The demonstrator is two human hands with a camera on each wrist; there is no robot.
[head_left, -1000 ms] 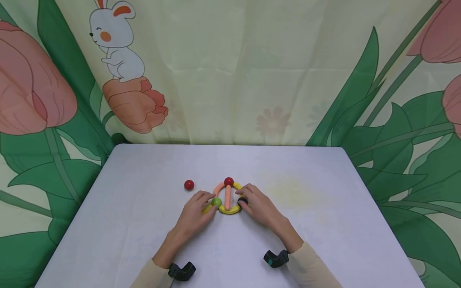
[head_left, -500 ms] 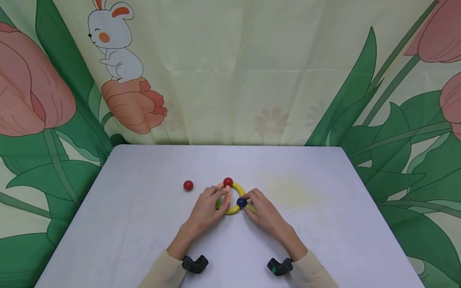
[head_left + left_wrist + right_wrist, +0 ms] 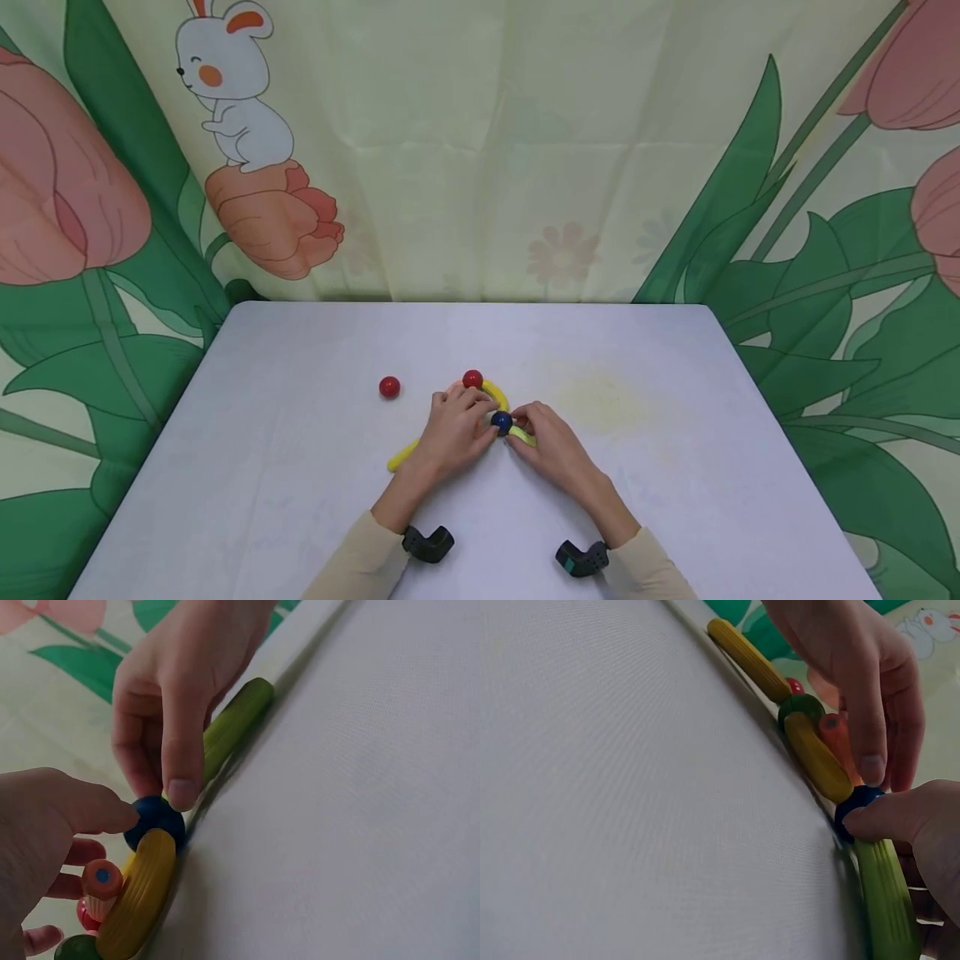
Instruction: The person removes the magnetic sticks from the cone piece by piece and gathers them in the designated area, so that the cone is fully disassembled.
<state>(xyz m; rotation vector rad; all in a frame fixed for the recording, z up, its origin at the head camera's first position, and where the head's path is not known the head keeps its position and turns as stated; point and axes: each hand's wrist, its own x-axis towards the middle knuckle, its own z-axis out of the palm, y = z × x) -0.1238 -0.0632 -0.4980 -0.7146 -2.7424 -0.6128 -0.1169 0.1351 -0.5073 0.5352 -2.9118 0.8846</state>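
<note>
Since the earlier frames, the left hand (image 3: 457,423) has moved rightward from the green ball (image 3: 801,711) to the blue ball (image 3: 501,422), while the right hand (image 3: 550,439) stays almost in the same place. Both hands are nearly closed now: the left thumb touches the blue ball, with the fingers bent behind the toy, and the right thumb and fingers pinch the same ball where it meets a light-green rod (image 3: 889,900). The blue ball is low over the white table (image 3: 660,358), between the hands. From the head view, an upper yellow arc (image 3: 495,394) goes from a red ball (image 3: 472,379) down to the blue one, and the left hand covers the lower part of the toy. The wrist views show this hidden part: a lower yellow arc (image 3: 815,754) between the green and blue balls, and a salmon rod (image 3: 101,883) with a blue dot on its end. A straight yellow rod (image 3: 750,661) extends beyond the green ball. Only the head view shows the loose red ball (image 3: 389,387), well apart at the left, and the right wrist camera (image 3: 582,559), whose teal patch is too small to read.
</note>
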